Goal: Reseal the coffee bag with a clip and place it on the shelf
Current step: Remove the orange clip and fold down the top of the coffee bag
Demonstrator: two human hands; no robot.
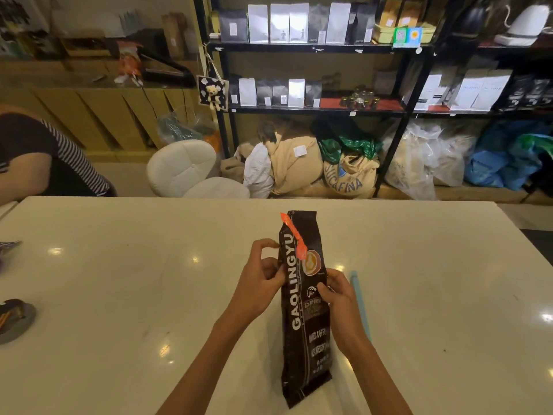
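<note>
A tall dark coffee bag (303, 324) with white lettering stands upright on the white table (119, 280), its base near the front edge. An orange plastic spoon (294, 238) in a wrapper is stuck to its upper front. My left hand (263, 280) pinches the bag's left edge at mid height. My right hand (338, 298) grips its right edge a little lower. A long light-blue clip (360, 304) lies flat on the table just right of my right hand. The black metal shelf (314, 49) with rows of bags stands beyond the table.
A person in a striped sleeve (45, 157) sits at the far left. A white padded chair (191, 172) stands past the table's far edge. Sacks (347, 172) crowd the floor under the shelf. Small packets (15, 316) lie at the table's left edge.
</note>
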